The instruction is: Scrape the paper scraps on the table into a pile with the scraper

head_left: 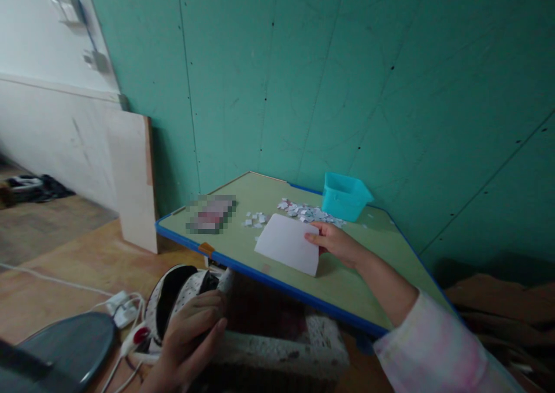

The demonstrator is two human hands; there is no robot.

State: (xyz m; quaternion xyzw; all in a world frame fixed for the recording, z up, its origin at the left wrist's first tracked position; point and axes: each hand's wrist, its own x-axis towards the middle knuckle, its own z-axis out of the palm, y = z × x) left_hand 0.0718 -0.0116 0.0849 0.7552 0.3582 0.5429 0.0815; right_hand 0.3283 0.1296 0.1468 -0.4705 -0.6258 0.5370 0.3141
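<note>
In my right hand (332, 244) is a blank white sheet of paper (286, 244), its right edge pinched between thumb and fingers. The sheet is tilted over the table's front part. Behind it lies a heap of small paper pieces (306, 211), and a few loose paper squares (255, 218) are to its left. Lower down, my left hand (195, 329) is closed, its fingers curled in front of a black-and-white speckled bag (177, 297). Whatever those fingers may grip is hidden.
A turquoise plastic bin (344, 197) stands at the back of the pale green table (234, 191), edged in blue tape. A pixelated flat object (212, 214) lies on the left. White cables and a power strip (121, 309) are on the floor. A speckled box-like thing (281, 349) sits below the table.
</note>
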